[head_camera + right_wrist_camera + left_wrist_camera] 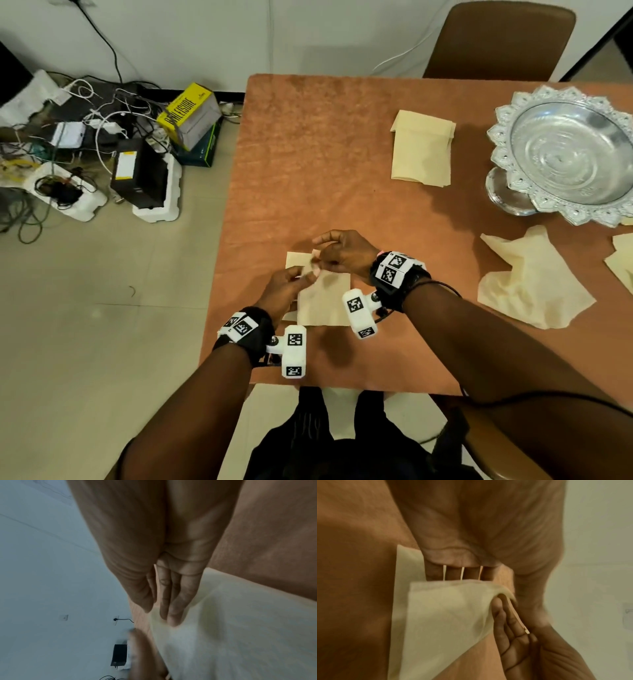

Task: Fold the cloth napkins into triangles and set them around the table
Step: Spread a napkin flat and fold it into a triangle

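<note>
A cream napkin (323, 301) lies near the front left corner of the table (308, 154), with one corner flap (447, 608) lifted off it. My left hand (299, 278) holds this flap, its fingers (453, 573) tucked behind the raised edge. My right hand (322, 262) reaches in from the right and pinches the same flap, its fingers (508, 619) at the curled edge. In the right wrist view the right fingers (171, 601) point along the napkin (240, 628). A folded napkin (421, 149) lies at the back. A crumpled napkin (531, 284) lies to the right.
A silver pedestal tray (568, 154) stands at the right of the table, with another napkin (621, 260) at the far right edge. A brown chair (500, 41) stands behind the table. Boxes and cables (102, 147) clutter the floor on the left.
</note>
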The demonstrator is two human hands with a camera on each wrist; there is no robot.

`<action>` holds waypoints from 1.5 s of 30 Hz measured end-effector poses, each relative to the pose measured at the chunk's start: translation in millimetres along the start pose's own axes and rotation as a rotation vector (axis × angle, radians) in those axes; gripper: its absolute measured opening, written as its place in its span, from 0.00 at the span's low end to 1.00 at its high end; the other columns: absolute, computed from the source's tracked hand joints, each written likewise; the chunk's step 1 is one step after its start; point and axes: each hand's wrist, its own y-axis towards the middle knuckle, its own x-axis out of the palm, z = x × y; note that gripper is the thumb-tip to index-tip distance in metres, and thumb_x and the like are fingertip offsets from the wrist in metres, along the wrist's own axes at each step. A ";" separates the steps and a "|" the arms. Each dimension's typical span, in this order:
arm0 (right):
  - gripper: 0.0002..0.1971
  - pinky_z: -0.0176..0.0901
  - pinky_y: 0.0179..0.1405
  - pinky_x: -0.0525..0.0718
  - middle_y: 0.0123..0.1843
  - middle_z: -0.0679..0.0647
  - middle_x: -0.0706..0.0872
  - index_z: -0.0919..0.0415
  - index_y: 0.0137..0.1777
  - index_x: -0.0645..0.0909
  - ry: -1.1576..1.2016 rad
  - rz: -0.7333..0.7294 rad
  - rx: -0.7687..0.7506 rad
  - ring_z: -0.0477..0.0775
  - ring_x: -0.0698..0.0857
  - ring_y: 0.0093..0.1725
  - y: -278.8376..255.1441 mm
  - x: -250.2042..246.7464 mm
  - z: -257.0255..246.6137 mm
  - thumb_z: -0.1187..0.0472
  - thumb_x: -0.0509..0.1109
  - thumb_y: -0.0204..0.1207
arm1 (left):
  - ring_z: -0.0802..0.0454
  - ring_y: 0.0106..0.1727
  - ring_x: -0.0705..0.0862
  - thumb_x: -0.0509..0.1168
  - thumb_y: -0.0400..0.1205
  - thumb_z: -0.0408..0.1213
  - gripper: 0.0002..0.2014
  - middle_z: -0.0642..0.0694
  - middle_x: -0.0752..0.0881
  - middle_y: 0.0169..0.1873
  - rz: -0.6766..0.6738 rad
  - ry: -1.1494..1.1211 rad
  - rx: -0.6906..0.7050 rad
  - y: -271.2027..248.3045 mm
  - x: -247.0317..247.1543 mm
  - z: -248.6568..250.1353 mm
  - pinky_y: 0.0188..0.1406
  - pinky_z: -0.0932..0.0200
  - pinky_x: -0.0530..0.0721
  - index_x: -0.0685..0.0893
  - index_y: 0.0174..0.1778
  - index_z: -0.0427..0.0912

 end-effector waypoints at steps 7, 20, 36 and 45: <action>0.08 0.48 0.45 0.88 0.41 0.56 0.89 0.61 0.48 0.83 -0.137 0.354 -0.095 0.54 0.88 0.39 6.2 -9.8 27.5 0.71 0.75 0.72 | 0.41 0.47 0.90 0.75 0.75 0.33 0.07 0.42 0.92 0.45 0.289 0.425 0.038 29.9 -20.2 -10.2 0.50 0.45 0.88 0.90 0.47 0.36; 0.13 0.45 0.47 0.84 0.42 0.53 0.88 0.56 0.36 0.78 -0.427 0.652 0.059 0.56 0.85 0.43 8.1 -11.4 80.3 0.59 0.82 0.67 | 0.40 0.56 0.81 0.77 0.70 0.41 0.20 0.41 0.85 0.51 0.562 0.855 0.159 31.1 -25.4 -13.3 0.52 0.51 0.79 0.80 0.55 0.42; 0.07 0.52 0.52 0.88 0.48 0.71 0.87 0.69 0.54 0.80 0.345 0.384 0.091 0.64 0.88 0.41 22.2 -20.9 52.5 0.75 0.63 0.80 | 0.48 0.31 0.87 0.66 0.82 0.26 0.08 0.32 0.88 0.42 0.052 0.112 -0.082 21.8 -2.7 -16.2 0.32 0.61 0.84 0.78 0.56 0.35; 0.05 0.43 0.37 0.90 0.37 0.55 0.92 0.58 0.36 0.86 -0.416 0.569 0.048 0.53 0.90 0.34 5.2 -30.1 74.3 0.64 0.79 0.69 | 0.51 0.44 0.81 0.73 0.76 0.32 0.11 0.46 0.84 0.44 0.271 0.642 0.259 47.7 -9.6 0.8 0.47 0.59 0.79 0.88 0.53 0.42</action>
